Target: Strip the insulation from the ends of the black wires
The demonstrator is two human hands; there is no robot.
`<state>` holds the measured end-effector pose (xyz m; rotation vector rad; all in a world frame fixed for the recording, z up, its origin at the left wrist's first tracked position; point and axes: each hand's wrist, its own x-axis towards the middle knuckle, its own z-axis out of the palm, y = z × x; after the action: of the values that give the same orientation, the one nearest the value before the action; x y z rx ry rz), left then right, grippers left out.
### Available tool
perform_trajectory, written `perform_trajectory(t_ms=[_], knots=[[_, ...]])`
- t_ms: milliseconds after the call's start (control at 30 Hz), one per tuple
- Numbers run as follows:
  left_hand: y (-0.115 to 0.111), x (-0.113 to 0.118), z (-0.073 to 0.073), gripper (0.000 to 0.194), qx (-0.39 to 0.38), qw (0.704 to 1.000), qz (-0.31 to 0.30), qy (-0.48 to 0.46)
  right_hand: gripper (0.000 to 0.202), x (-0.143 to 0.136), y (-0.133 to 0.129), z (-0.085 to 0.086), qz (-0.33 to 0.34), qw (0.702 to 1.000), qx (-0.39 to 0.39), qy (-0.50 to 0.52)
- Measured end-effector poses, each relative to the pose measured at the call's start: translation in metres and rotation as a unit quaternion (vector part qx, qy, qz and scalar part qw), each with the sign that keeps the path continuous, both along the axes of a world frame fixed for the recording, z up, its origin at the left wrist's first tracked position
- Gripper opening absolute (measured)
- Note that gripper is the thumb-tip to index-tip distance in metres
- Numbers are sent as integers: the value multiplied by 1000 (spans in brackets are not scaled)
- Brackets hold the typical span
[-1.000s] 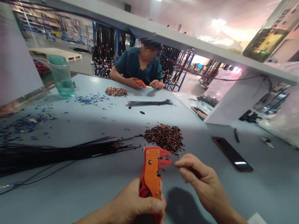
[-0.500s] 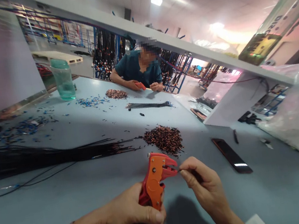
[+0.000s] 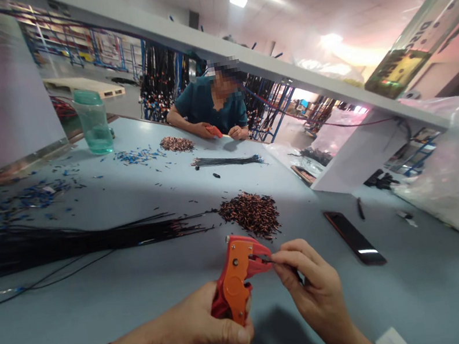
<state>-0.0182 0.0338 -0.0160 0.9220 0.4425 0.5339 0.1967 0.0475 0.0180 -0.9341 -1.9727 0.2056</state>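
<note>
Right hand: thumb and forefinger pinching thin black wire, its end in jaws of orange-and-red plastic wire stripper. Left hand: fingers wrapped round stripper's handles. Beyond, far side: heap of copper-and-black offcuts. Near left: long black wire bundle. Right: dark phone.

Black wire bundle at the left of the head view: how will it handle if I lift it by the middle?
The bundle will probably sag at both ends, since its strands are long, thin and curve in places. With no tie visible, strands may slide apart or trail. It seems unlikely to roll, lying spread out.
</note>
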Motion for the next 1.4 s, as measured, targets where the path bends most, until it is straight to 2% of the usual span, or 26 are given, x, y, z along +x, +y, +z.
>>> perform_trajectory(t_ms=[533,833,1100,1400], knots=[[-1,0,4,24,-6,1000,-3,8,15,-3,-6,3,-22,998,52,-27],[-1,2,6,22,17,1000,1,15,17,-3,-6,3,-30,996,67,-55],[-4,6,12,29,17,999,18,32,18,-2,-6,4,-22,996,72,-56],[-4,7,10,35,33,999,20,25,18,-3,-6,6,-26,996,70,-49]])
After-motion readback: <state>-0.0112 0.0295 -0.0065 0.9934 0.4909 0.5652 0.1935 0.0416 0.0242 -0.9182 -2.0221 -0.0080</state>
